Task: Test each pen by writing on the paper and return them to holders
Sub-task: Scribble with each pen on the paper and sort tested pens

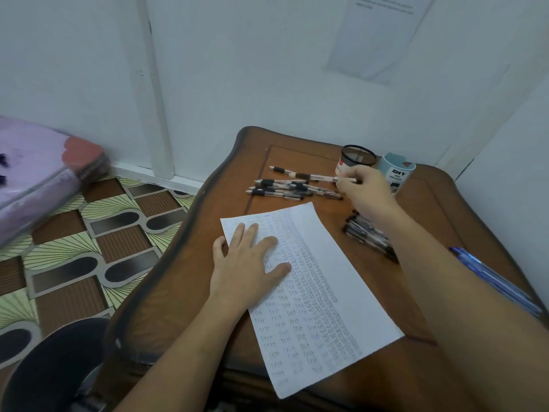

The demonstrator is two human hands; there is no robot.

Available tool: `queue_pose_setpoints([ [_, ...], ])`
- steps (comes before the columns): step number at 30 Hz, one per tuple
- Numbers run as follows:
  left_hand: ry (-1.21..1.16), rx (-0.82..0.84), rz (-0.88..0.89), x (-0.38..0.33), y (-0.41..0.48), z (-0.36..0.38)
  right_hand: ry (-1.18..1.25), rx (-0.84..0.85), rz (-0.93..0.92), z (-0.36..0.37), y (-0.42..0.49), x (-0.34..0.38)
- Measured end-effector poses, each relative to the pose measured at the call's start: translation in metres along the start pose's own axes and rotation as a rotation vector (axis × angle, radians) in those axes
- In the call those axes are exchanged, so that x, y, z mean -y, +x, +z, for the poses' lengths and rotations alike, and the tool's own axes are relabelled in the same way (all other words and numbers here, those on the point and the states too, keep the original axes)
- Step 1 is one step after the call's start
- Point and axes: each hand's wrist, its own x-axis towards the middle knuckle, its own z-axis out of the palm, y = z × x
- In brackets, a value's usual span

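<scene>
The right hand (367,190) reaches to the far side of the table and pinches one pen (322,177) near its end with curled fingers. This pen has a clear plastic barrel and a black rubber grip. It lies almost level, and I cannot tell if it is lifted from the wood. Just near of it are loose pens (279,190) of the same kind, scattered side by side.

Just behind the hand stand two holders: a round cup of black wire mesh (356,157) and a smooth pale blue cup (396,171) printed with "DIY". What is inside them I cannot tell.

Under the right forearm lies a bundle of dark pens (367,233), and at the right edge are some blue pens (493,278).

The left hand (249,263) lies flat, fingers spread, on the white paper (350,292), which carries columns of small handwriting. The table (178,278) is glossy brown wood with a wavy edge.
</scene>
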Motion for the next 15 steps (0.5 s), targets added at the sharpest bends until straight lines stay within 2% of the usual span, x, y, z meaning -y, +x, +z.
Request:
queue_pose_setpoints([
  [3, -0.003, 0.012, -0.011, -0.001, -0.001, -0.003, 0.421, -0.034, 0.117, -0.024, -0.033, 0.011],
  [8, 0.013, 0.060, -0.014, -0.003, 0.003, -0.009, 0.983, -0.066, 0.247, -0.035, -0.073, -0.005],
  [11, 0.010, 0.059, 0.000, -0.003, 0.007, -0.011, 1.151, -0.102, 0.310, -0.030, -0.089, -0.015],
  [15, -0.085, -0.019, 0.010, -0.007, 0.008, -0.014, 1.180, -0.085, 0.360, -0.017, -0.104, -0.022],
])
